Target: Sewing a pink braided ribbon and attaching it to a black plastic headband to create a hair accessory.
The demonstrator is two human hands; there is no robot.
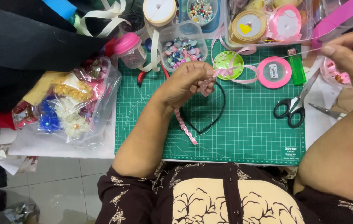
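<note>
My left hand (187,83) is closed around a black headband (209,120) and a gathered pink ribbon (184,126) over the green cutting mat (251,137). The ribbon's ruffled tail hangs down toward the mat's near edge. My right hand (350,56) is raised at the right, fingers pinched on a thin thread (267,56) that runs taut back to the left hand. A loose loop of pink ribbon (242,79) lies just beyond the left hand.
Black-handled scissors (294,108), a pink ribbon spool (274,72), a green lighter (296,70) and a green dish of beads (228,64) lie on the mat. Bead tubs (182,45), ribbon rolls (249,27) and a bag of fabric flowers (73,103) crowd the back and left.
</note>
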